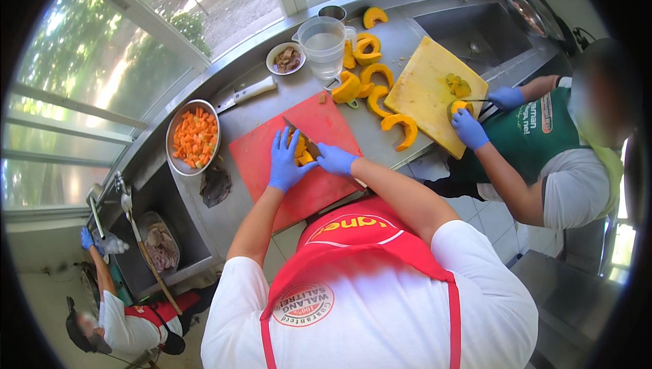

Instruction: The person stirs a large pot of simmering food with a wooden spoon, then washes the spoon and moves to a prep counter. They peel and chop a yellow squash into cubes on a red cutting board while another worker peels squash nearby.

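On a red cutting board (pixel 258 152), my left hand (pixel 288 160), in a blue glove, is curled over several orange squash pieces (pixel 301 152) and steadies them. My right hand (pixel 335 159), gloved too, grips a knife (pixel 312 146) close behind its blade. The dark blade lies across the board against the right side of the squash. Part of the squash is hidden under my left fingers. A small brown-orange scrap (pixel 322 98) sits at the board's far edge.
A bowl of orange cubes (pixel 195 139), a white-handled knife (pixel 251 92), a small bowl (pixel 286 59) and a water pitcher (pixel 322 46) stand beyond. Squash rings (pixel 375 76) lie right. Co-worker (pixel 543 145) cuts at a yellow board (pixel 428 90); another person (pixel 129 315) stands by the left sink.
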### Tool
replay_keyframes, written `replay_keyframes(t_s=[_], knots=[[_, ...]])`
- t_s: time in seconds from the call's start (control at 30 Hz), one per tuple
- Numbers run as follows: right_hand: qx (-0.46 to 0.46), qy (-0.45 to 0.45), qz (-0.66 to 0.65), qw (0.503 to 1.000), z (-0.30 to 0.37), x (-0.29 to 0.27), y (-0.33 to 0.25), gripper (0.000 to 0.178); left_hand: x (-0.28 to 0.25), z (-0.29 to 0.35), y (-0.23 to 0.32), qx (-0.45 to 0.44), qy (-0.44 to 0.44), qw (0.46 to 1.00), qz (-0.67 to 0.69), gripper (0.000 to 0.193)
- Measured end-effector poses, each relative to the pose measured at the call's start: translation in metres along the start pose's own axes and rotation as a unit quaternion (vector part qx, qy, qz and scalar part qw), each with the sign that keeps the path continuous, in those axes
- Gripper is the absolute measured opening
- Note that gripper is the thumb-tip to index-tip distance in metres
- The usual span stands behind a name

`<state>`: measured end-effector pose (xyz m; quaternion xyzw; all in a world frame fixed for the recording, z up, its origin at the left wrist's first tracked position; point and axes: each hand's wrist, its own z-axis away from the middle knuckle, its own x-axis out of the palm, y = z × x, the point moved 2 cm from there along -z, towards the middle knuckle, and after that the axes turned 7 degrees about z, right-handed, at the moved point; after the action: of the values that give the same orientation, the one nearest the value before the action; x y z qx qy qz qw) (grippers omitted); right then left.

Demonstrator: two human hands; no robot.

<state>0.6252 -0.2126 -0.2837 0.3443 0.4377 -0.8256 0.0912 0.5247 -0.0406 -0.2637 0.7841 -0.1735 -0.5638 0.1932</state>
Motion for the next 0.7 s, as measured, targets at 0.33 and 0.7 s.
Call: replay_keyframes(t_s=[0.33,0.7], knots=[[-0.021,0.04,-0.041,0.998,0.06,-0.043,0.023,0.039,-0.012,0.035,-0.007,-0.08,0.056,0.995,-0.025,0.091],[0.167,0.157,-0.15,0.962,0.289,-0.051,0.129,0.037,0.049,-0.116,0.083,0.013,0.155,0.985,0.079,0.073]])
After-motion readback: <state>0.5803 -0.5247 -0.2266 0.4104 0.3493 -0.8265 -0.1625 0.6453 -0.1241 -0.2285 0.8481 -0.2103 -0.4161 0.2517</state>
